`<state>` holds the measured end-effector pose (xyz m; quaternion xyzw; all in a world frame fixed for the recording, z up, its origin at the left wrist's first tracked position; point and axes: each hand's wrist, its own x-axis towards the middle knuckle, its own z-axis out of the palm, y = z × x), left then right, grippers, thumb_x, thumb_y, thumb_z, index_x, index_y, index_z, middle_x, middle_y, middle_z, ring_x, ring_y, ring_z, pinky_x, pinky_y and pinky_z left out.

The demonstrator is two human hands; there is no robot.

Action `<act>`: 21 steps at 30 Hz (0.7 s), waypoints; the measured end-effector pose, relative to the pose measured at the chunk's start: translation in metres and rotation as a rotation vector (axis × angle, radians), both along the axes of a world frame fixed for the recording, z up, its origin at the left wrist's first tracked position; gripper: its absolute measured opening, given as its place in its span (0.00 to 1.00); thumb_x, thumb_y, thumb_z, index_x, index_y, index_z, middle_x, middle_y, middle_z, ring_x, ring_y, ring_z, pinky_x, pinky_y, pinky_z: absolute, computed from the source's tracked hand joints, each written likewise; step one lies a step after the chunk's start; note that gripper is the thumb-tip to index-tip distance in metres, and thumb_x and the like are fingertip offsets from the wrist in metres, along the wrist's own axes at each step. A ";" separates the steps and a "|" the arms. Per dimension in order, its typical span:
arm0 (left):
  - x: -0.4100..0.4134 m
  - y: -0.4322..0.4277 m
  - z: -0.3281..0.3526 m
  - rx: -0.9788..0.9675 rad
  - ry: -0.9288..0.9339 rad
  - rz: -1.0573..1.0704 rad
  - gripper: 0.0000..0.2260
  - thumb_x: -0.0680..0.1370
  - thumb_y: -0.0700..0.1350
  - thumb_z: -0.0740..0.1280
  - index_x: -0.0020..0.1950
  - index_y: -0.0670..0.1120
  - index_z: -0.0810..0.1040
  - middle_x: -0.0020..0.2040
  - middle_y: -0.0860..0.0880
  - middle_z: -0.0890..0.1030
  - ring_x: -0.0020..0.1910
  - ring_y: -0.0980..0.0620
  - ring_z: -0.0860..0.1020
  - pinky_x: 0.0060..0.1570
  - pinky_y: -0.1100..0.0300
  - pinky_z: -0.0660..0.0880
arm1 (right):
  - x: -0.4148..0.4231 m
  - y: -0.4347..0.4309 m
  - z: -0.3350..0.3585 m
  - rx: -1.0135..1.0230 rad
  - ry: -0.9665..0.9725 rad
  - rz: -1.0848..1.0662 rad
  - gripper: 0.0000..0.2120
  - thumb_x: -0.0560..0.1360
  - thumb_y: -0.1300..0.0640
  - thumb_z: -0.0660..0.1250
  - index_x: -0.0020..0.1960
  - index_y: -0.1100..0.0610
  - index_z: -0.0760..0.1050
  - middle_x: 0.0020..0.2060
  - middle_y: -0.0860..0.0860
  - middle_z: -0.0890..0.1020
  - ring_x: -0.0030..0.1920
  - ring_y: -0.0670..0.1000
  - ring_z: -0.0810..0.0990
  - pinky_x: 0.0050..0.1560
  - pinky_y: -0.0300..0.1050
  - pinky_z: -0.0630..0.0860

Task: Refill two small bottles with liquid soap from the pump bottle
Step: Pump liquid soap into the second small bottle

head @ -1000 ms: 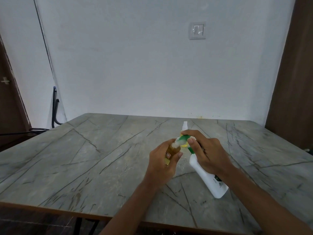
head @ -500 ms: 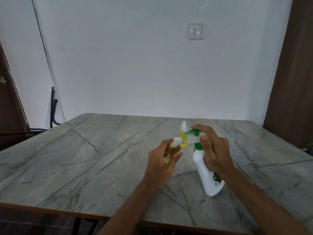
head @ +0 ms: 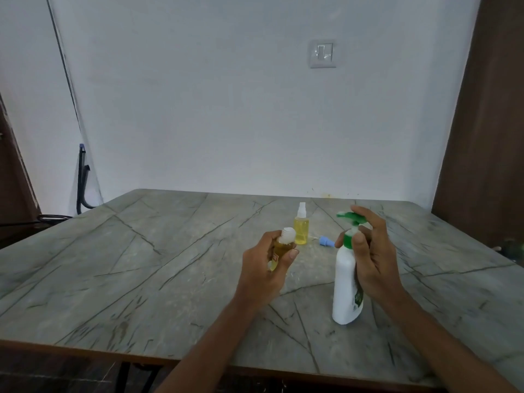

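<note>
The pump bottle [head: 346, 282], white with a green pump head [head: 349, 216], stands upright on the bench [head: 147, 268] inside the grip of the right hand [head: 368, 262]. The thumb and lower fingers wrap its neck and shoulder, and the index finger reaches up over the pump head. Its long axis runs nearly straight up from the bench, and its spout points to the left, toward the other hand.

The left hand [head: 265, 275] is closed around one small bottle [head: 283, 246] holding amber liquid, lifted off the bench and tilted slightly, with its pale open neck at the top. This bottle sits to the left of the right hand and a little lower than the spout, with a clear gap between the spout and the neck.

That gap is what the next move seems to depend on. The spout tip and the open neck are apart and not lined up, so either the left hand brings the neck under the spout or the right hand tips the spout over it. The left hand is nearer to closing that gap.

The second small bottle [head: 301, 229] stands beyond both hands, capped with a white sprayer and showing yellow liquid. A small blue cap [head: 323, 241] lies on the bench just to its right, apart from either hand.
</note>
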<state>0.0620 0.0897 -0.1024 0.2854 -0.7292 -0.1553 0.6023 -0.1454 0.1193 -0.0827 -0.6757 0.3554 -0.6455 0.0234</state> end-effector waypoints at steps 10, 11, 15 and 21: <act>0.001 0.001 0.000 0.029 0.009 0.039 0.18 0.76 0.56 0.67 0.60 0.48 0.74 0.47 0.52 0.83 0.46 0.51 0.83 0.43 0.50 0.81 | -0.032 0.030 -0.004 0.416 0.042 0.236 0.50 0.64 0.52 0.81 0.71 0.31 0.51 0.58 0.45 0.82 0.59 0.50 0.80 0.60 0.41 0.77; 0.001 0.000 0.000 0.039 0.009 0.048 0.17 0.76 0.56 0.68 0.60 0.48 0.74 0.47 0.52 0.83 0.46 0.52 0.83 0.43 0.50 0.81 | -0.034 0.034 -0.003 0.455 0.030 0.249 0.53 0.62 0.56 0.82 0.71 0.32 0.51 0.57 0.46 0.82 0.58 0.50 0.81 0.60 0.41 0.77; 0.000 -0.002 -0.002 0.091 -0.002 0.074 0.18 0.75 0.55 0.69 0.61 0.49 0.74 0.48 0.53 0.83 0.45 0.53 0.83 0.41 0.51 0.81 | -0.039 0.036 0.005 0.493 -0.080 0.285 0.48 0.63 0.70 0.76 0.70 0.40 0.57 0.50 0.55 0.85 0.51 0.57 0.84 0.49 0.43 0.81; 0.001 -0.001 0.000 0.166 0.065 0.083 0.20 0.72 0.55 0.72 0.60 0.49 0.74 0.50 0.55 0.83 0.49 0.58 0.82 0.44 0.53 0.82 | -0.060 0.005 0.026 0.393 -0.144 0.031 0.42 0.64 0.68 0.78 0.68 0.44 0.61 0.48 0.52 0.84 0.47 0.50 0.85 0.45 0.43 0.82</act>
